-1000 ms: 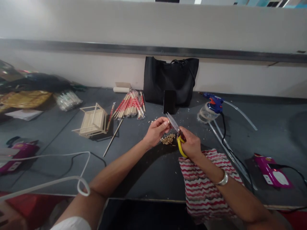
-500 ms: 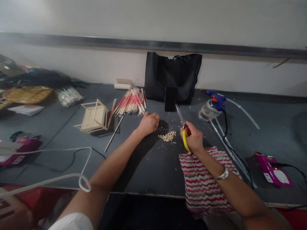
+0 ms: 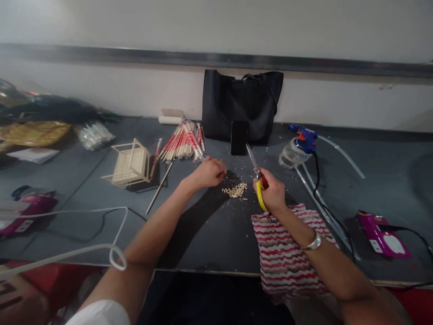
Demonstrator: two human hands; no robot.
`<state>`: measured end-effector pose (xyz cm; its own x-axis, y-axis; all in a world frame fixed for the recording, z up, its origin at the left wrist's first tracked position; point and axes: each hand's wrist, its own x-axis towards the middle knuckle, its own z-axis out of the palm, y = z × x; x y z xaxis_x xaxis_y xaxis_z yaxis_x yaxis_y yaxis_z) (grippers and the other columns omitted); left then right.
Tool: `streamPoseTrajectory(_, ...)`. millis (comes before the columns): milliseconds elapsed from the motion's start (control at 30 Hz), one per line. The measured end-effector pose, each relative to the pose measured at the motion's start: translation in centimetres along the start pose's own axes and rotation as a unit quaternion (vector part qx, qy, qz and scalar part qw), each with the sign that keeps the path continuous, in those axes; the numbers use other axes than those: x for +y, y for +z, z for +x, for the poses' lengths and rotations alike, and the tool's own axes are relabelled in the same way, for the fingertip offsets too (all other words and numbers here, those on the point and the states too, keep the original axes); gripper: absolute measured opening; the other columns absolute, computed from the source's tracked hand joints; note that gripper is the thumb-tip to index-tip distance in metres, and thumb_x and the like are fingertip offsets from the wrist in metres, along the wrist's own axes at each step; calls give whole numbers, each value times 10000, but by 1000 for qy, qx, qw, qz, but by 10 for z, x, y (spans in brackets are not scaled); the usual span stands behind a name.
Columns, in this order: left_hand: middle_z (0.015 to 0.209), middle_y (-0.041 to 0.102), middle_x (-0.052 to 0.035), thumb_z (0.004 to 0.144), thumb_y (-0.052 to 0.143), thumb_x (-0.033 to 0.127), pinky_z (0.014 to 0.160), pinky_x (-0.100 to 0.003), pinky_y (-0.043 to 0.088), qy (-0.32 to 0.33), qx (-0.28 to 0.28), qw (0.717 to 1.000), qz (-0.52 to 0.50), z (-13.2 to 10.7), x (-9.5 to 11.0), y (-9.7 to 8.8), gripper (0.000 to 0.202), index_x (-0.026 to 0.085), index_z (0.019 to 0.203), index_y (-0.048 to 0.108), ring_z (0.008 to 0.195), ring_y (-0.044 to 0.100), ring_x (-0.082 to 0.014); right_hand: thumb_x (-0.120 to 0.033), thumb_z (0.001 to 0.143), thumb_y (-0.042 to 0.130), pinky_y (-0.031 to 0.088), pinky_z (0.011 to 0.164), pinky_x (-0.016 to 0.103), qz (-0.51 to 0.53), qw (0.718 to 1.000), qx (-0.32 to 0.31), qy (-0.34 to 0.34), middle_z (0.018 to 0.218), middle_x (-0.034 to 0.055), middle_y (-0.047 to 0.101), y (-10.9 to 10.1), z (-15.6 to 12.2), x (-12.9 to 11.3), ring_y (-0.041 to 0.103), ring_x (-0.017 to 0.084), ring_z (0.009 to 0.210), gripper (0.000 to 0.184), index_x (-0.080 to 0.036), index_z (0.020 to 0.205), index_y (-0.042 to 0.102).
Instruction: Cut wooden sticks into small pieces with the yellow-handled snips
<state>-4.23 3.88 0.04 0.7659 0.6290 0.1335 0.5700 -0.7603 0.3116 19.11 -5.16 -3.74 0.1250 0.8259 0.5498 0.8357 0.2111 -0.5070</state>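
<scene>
My right hand (image 3: 273, 192) is closed round the handles of a pair of scissors (image 3: 260, 195) with yellow and red grips, its blades pointing away toward the phone. Left of it, a small heap of cut wooden bits (image 3: 235, 190) lies on the dark table. Just beyond that heap, up and to the left, is my left hand (image 3: 210, 172). Its fingers are curled together, and whatever may be in them is hidden. A bundle of chopsticks (image 3: 182, 143) in red-and-white sleeves lies behind my left hand. One bare stick (image 3: 159, 187) rests left of my forearm.
A small stick-built frame (image 3: 130, 164) stands at left. Behind are a black bag (image 3: 241, 106) and a leaning phone (image 3: 239, 137). At right sit a blue glue gun (image 3: 302, 137), glue sticks and a purple power strip (image 3: 382, 234). A striped cloth (image 3: 287, 257) lies under my right forearm.
My left hand has turned slightly and shifted a little, fingers still curled near the heap. The right hand keeps hold of the scissors in about the same place.
</scene>
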Motion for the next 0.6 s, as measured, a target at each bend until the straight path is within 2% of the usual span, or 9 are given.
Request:
streamPoseTrajectory(167, 785, 687, 8, 747, 592, 142, 898, -350, 327, 69, -51, 990, -109, -2, 8, -1, 139, 240, 721, 686, 897, 593, -194, -328, 834, 526, 518, 612, 263, 2, 1000, -4, 2, 764, 26, 738, -1, 1, -1, 632, 158, 587, 327, -194, 1068, 713)
streamPoseTrajectory(300, 775, 704, 15, 749, 619, 107, 894, -334, 318, 70, -75, 989, -105, -2, 11, 1, 147, 231, 698, 678, 888, 596, -186, -337, 839, 519, 509, 596, 257, 3, 1000, -1, 0, 721, 21, 720, -2, 1, -2, 621, 152, 567, 332, -186, 1059, 715)
streamPoseTrajectory(433, 779, 708, 26, 758, 582, 91, 879, -321, 324, 65, -86, 989, -103, -2, 7, -2, 175, 227, 695, 671, 865, 602, -173, -332, 841, 514, 511, 609, 262, 5, 1000, 1, -3, 775, 35, 738, 0, 0, -1, 637, 158, 598, 327, -191, 1057, 715)
streamPoseTrajectory(600, 768, 705, 36, 714, 588, 63, 839, -301, 353, 65, -143, 981, -112, -5, 6, -8, 213, 241, 760, 696, 791, 612, -154, -324, 834, 526, 506, 601, 261, 8, 1000, -4, 1, 763, 26, 736, 0, 0, -1, 627, 155, 584, 322, -196, 1061, 715)
